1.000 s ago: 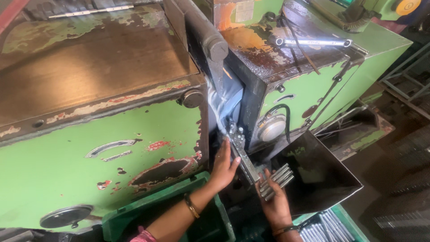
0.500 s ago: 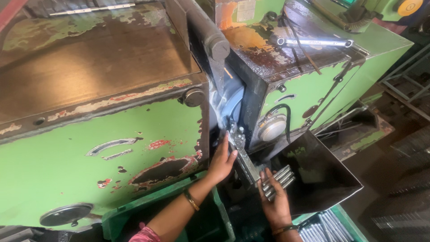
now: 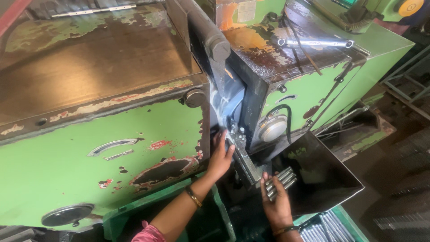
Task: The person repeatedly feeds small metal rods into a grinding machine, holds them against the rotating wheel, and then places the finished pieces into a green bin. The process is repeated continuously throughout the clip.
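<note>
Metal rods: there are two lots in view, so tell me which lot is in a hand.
The short bundle of silver metal rods, gripped by the right hand before the black chute; the other rods lie loose in the green tray below.

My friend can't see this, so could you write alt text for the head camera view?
A person's left hand presses against the slot of a worn green machine, while the right hand holds a bundle of metal rods beside a dark chute. A wrench lies on top of the machine.
</note>
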